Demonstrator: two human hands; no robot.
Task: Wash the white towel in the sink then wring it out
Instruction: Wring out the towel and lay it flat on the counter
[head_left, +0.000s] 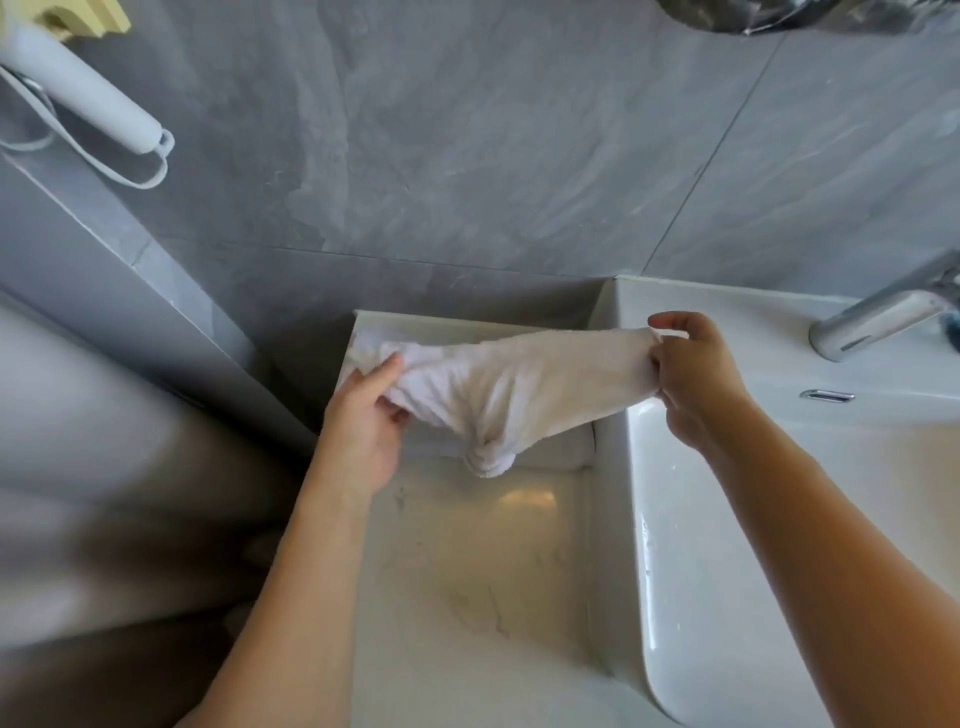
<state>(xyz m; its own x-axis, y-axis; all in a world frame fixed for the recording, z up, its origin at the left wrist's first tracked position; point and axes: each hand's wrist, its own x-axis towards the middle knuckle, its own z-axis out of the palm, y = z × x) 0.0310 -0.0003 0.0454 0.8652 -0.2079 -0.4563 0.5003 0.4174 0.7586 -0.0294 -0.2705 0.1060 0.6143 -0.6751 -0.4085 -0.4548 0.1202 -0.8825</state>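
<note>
- Nearest to me lies the pale stone desk (467, 597), glossy, with faint brownish marks and a soft glare patch at its far end.
- To the right of it sits the white sink (670, 545), its rounded rim shining and its basin running off the right edge.
- My left hand (363, 431) grips the left end of the white towel (519, 384), thumb on top and fingers curled underneath the bunched cloth.
- My right hand (696, 374) pinches the towel's right end between thumb and fingers, above the sink's far left corner.
- The towel hangs stretched between both hands, above the far part of the desk, not in the basin. It looks white with a slight cream tint on the right half, creased and gathered, and its middle sags into a twisted knot-like lump (491, 460) that reaches down close to the desk; whether it touches I cannot tell.
- Farther right, a chrome tap (878, 322) points left over the sink.
- Beyond is a grey marbled wall (467, 156), and at far left a white hairdryer (88, 88) hangs with its looped cord.
</note>
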